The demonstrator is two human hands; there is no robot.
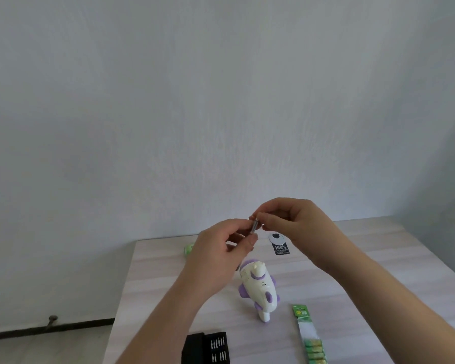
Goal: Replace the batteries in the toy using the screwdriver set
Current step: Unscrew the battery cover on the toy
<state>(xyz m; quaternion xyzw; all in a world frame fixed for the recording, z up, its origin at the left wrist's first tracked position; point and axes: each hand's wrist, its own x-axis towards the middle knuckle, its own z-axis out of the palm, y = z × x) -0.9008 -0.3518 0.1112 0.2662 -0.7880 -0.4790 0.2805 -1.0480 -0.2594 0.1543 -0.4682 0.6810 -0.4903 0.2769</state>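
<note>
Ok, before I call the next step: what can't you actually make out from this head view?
- Screwdriver handle: fingers of the left hand and right hand cover both ends; whether a bit is fitted cannot be told.
- Screwdriver set case: cut off by the bottom edge.
- Battery pack: lower end cut off likewise.
- Toy: battery cover not visible.
- Green object: partly behind the left hand.
- Label card: small print unreadable.

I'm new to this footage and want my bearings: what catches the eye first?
Both hands, left hand and right hand, meet above the table, pinching a small grey screwdriver handle. Below them lies the white and purple toy, with a green battery strip to its right and the open black bit case at the near edge.
</note>
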